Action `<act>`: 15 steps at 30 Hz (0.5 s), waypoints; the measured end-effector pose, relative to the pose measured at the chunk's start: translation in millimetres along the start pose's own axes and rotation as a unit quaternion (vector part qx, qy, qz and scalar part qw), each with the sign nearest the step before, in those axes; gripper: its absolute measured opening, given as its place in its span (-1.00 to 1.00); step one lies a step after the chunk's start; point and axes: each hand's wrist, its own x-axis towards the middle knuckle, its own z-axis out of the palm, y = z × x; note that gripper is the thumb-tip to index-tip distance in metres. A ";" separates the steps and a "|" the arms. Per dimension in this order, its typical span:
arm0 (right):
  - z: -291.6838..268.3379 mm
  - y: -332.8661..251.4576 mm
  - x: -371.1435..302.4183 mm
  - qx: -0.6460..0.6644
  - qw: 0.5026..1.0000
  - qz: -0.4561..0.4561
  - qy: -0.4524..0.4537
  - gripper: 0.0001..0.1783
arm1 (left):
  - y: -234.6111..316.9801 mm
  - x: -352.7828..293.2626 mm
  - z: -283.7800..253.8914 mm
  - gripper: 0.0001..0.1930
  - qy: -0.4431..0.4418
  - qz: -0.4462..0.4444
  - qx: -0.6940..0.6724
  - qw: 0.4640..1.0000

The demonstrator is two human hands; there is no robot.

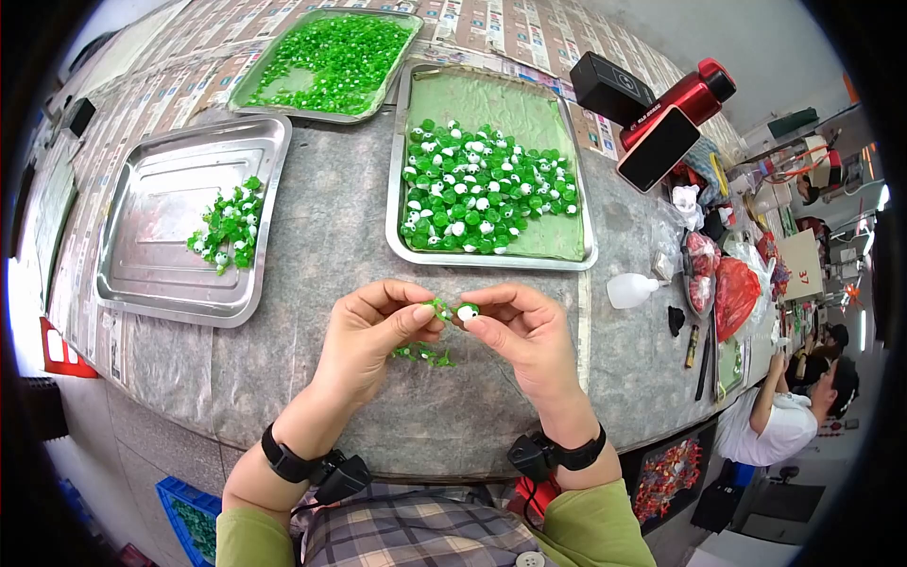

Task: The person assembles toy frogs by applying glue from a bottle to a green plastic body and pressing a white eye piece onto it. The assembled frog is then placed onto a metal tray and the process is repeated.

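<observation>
Above the near part of the table, my two hands meet fingertip to fingertip. My left hand (368,331) is closed in a pinch on a small green plastic piece (439,307). Between thumb and forefinger, my right hand (529,335) grips a green-and-white ball (468,312) with a dark dot, like an eye. The ball is close beside the green piece; whether they touch I cannot tell. Several loose green plastic pieces (425,355) lie on the table just below my fingers.
Beyond my hands, a metal tray (491,262) holds many green-and-white balls. A left tray (142,241) has a small heap of green pieces; a far tray (331,116) is full of green bits. At right are a phone (658,148), red flask (685,99) and white bottle (631,290).
</observation>
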 end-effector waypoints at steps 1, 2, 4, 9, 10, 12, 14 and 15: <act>0.6 -0.4 0.0 0.008 1.000 -0.030 -0.001 -0.77 | 0.0 0.0 0.2 -0.85 0.003 0.005 0.013 1.000; 1.4 -0.6 -0.3 0.015 0.998 -0.060 -0.001 -0.77 | -0.2 0.0 0.3 -0.85 0.006 0.010 0.025 1.000; 4.2 -0.6 -1.1 -0.003 0.998 -0.059 0.005 -0.78 | -1.0 0.8 0.5 -0.86 -0.003 0.021 0.038 0.999; 4.3 3.2 -0.8 -0.038 0.997 -0.070 0.015 -0.79 | -2.0 0.2 2.7 -0.89 -0.008 0.036 0.072 0.997; 3.7 4.2 -1.0 -0.066 0.996 -0.065 0.015 -0.79 | -2.3 -0.7 3.8 -0.89 -0.002 0.066 0.123 0.990; 2.8 3.6 -1.6 -0.093 0.994 -0.059 0.016 -0.80 | -1.9 -1.2 4.0 -0.90 0.003 0.094 0.173 0.980; 1.9 0.5 -2.9 -0.064 0.998 -0.002 0.004 -0.80 | -0.4 -1.2 3.3 -0.90 -0.013 0.174 0.315 0.933; 0.8 0.0 -2.8 -0.063 0.998 -0.003 0.005 -0.80 | 0.8 -1.2 3.7 -0.90 -0.014 0.175 0.315 0.933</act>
